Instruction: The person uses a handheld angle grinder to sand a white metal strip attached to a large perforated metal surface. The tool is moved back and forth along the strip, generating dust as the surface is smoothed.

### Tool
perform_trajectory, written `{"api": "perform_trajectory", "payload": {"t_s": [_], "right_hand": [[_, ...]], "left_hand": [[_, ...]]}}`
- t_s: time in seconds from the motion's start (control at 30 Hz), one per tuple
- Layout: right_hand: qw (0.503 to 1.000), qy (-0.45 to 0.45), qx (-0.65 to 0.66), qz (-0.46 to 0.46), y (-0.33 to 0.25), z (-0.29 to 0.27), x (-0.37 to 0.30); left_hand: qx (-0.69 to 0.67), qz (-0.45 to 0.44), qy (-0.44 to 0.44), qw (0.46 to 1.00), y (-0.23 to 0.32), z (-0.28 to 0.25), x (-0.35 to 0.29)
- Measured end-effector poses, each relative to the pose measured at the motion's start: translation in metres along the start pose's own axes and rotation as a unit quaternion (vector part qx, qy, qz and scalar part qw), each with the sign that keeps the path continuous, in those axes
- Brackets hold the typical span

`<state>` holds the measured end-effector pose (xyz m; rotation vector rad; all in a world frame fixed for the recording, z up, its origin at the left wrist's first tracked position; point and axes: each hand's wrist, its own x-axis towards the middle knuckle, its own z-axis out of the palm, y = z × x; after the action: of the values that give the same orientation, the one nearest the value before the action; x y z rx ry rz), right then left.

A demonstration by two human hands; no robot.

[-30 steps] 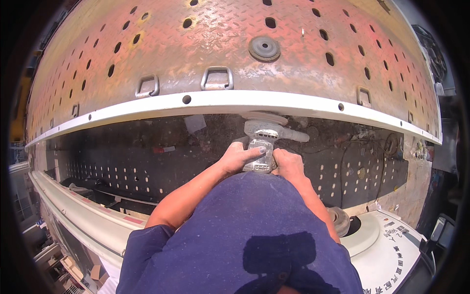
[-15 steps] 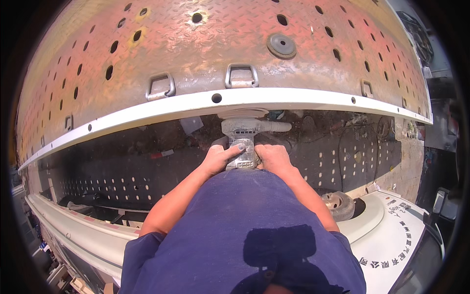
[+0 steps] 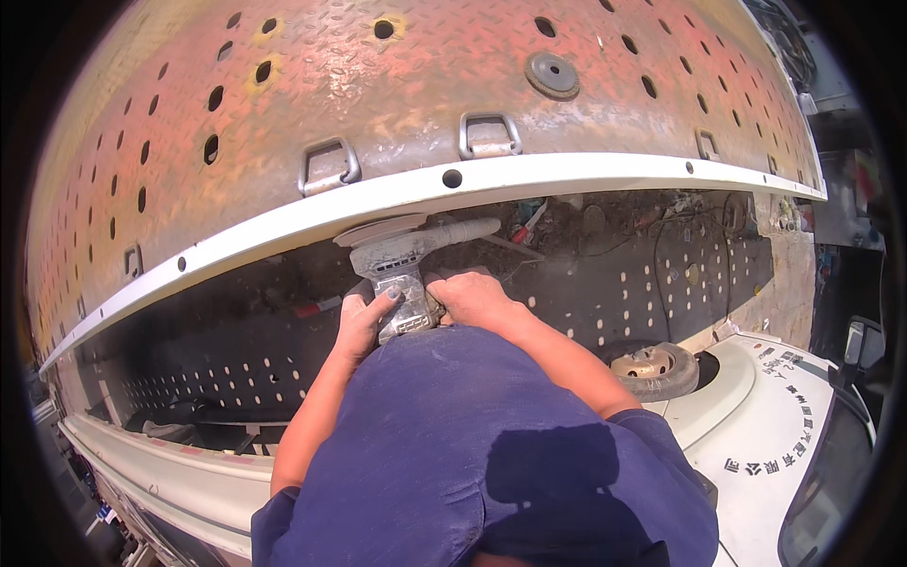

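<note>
We have shifted the angle grinder (image 3: 402, 265) from right of the white rail (image 3: 586, 170)'s round hole (image 3: 452, 179) to left of it, so its disc (image 3: 378, 228) faces another stretch of edge. Our left hand (image 3: 361, 319) and right hand (image 3: 480, 299) grip its body, fingers wrapped around either side.

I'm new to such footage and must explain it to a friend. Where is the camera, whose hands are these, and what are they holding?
No robot: a person's left hand and right hand, both bare, grip an angle grinder. A fisheye camera on the person's head looks down at them; it bends straight edges. The grinder's fitted disc sits close to the white rail; contact is unclear. Beyond the rail, a loose grinding disc lies on the reddish, perforated tread plate.
</note>
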<state>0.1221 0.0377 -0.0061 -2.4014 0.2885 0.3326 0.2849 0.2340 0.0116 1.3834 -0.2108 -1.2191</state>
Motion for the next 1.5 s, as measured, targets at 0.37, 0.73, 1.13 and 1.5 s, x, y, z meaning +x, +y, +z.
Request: {"api": "perform_trajectory", "payload": {"t_s": [0.37,0.73,1.13,1.5], "right_hand": [[1.000,0.020,-0.009,0.000,0.034,-0.034,-0.033],[0.983,0.156,-0.094,0.035,0.153,-0.040,-0.106],[0.955,0.240,-0.175,0.016,0.210,-0.032,-0.124],[0.972,0.203,-0.114,-0.036,0.118,0.021,-0.027]], "left_hand": [[0.016,-0.021,0.028,0.999,-0.003,0.056,0.017],[0.057,-0.058,-0.055,0.995,-0.049,0.180,0.099],[0.161,0.106,-0.097,0.976,-0.083,0.211,0.147],[0.141,0.067,-0.011,0.988,-0.055,0.079,0.094]]}}
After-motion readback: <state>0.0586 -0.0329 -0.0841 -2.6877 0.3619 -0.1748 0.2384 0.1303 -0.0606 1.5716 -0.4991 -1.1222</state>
